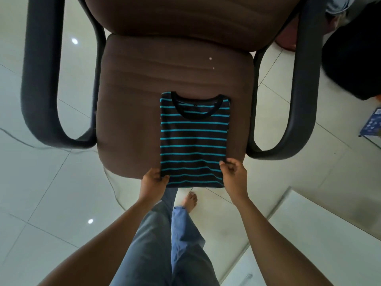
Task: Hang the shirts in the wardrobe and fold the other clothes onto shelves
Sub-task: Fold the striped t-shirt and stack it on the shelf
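The folded striped shirt (pixel 194 139) was laid at frame centre on the chair seat (pixel 127 120), its lower corners pinched by the left hand (pixel 153 180) and right hand (pixel 234 172), probably for the last fold.

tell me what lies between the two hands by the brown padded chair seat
In the head view, the bottom hem of the folded black shirt with teal stripes spans between the left hand and right hand, each pinching a corner.

No legible txt anywhere; blue box (pixel 372 122) print too blurry.
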A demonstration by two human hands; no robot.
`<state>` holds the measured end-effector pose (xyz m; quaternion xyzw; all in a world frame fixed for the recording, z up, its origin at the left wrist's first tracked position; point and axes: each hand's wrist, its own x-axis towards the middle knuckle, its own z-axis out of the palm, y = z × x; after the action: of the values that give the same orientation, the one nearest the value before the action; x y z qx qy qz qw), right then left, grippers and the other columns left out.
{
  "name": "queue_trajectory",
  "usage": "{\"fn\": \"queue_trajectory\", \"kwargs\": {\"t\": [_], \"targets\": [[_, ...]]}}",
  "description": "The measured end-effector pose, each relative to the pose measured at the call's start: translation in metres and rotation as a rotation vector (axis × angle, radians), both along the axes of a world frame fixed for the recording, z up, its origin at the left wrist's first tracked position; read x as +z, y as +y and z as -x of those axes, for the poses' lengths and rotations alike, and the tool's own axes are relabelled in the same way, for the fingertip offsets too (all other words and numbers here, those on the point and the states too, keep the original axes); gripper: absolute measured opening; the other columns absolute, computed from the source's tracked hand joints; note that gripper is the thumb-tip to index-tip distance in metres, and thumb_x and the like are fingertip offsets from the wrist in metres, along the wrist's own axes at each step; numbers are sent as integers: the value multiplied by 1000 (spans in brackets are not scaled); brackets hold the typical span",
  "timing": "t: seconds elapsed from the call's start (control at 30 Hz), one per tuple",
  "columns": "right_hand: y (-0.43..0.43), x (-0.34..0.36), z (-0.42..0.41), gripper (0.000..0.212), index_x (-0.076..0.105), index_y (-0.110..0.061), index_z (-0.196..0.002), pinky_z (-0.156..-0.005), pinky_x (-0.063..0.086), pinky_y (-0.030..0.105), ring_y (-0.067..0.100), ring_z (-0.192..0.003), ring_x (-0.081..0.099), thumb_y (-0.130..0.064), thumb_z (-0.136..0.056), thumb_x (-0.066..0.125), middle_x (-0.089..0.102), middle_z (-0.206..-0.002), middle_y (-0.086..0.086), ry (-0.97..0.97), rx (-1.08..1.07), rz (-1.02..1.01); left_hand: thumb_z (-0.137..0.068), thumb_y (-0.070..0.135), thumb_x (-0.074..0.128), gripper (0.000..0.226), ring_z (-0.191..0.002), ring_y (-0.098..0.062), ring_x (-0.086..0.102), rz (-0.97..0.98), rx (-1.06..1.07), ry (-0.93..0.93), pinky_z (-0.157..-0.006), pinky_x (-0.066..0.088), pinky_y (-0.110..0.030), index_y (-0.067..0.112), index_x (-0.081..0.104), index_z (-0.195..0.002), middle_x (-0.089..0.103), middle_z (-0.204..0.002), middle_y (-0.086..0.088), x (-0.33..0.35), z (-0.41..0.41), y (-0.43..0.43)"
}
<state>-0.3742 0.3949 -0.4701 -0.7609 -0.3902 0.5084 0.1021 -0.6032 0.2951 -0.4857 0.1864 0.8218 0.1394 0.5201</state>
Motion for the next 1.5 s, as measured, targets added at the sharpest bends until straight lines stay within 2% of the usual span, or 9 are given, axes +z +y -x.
{"fn": "queue_trajectory", "kwargs": {"t": [0.23, 0.37, 0.53, 0.8, 0.9, 1.07, 1.2, 1.3, 1.5], "targets": [[-15, 8, -12, 28, 52, -12, -121, -67, 48, 10, 13, -98, 58, -33, -102, 52, 59, -109, -1, -36, 145, 99, -91, 6, 54, 8, -70, -21, 62, 48, 51, 21, -57, 46, -28, 5, 61, -88, 66, -78, -5, 6, -1, -9], [-35, 6, -14, 21, 51, -13, -117, -89, 55, 31, 18, -107, 60, -28, -102, 52, 59, -113, 2, -38, 97, 162, -86, 9, 57, 14, -68, -27, 63, 83, -43, 62, -59, 50, -31, 6, 66, -77, 68, -72, -8, 8, 3, -12], [-25, -3, -6, 19, 56, -12, -114, -91, 55, 34, 19, -102, 62, -27, -101, 54, 61, -108, 1, -80, 69, 222, -79, 4, 58, 24, -53, -23, 52, 151, -76, 75, -47, 38, -25, 9, 57, -56, 58, -55, -6, 8, 5, -4], [-2, -1, 11, 38, 52, -19, -126, -81, 49, 13, 9, -99, 59, -25, -92, 68, 60, -117, -5, -84, 61, -3, -81, 20, 69, 30, -88, -16, 62, -60, -42, 106, -69, 48, -21, 21, 46, -101, 66, -96, 3, 11, 14, 33], [10, -7, 18, 53, 45, -19, -135, -92, 50, 23, 13, -114, 56, -27, -90, 71, 55, -127, -3, -33, 77, -9, -88, 16, 72, 40, -97, -10, 60, -143, -58, 19, -75, 44, -11, 23, 39, -110, 64, -109, 5, 16, 14, 57], [19, -8, 19, 64, 37, -17, -142, -104, 49, 40, 20, -123, 53, -32, -90, 71, 50, -133, 1, -3, 92, 15, -85, 0, 68, 38, -100, -21, 63, -126, -44, -78, -84, 58, -36, 27, 44, -99, 62, -106, -1, 13, 22, 73], [23, -11, 16, 67, 39, -22, -143, -106, 49, 42, 18, -123, 56, -30, -86, 75, 56, -134, -1, 62, 93, 50, -89, -4, 64, 26, -97, -14, 62, -98, -105, -158, -74, 51, -16, 22, 63, -92, 63, -104, 3, 12, 27, 79], [23, -13, 17, 69, 40, -24, -142, -106, 48, 46, 17, -121, 57, -35, -84, 77, 57, -132, -2, 80, 68, 67, -88, -1, 68, 38, -108, -13, 63, -81, -78, -252, -94, 56, -30, 29, 66, -110, 64, -119, 2, 9, 32, 79], [17, 3, 29, 106, 7, -26, -157, -99, 31, 1, -7, -126, 35, -31, -81, 81, 32, -143, -16, 133, 193, -66, -78, 6, 82, 48, -108, -15, 62, -81, -80, -265, -93, 54, -30, 23, 61, -119, 63, -119, 3, 15, 32, 86]]}}
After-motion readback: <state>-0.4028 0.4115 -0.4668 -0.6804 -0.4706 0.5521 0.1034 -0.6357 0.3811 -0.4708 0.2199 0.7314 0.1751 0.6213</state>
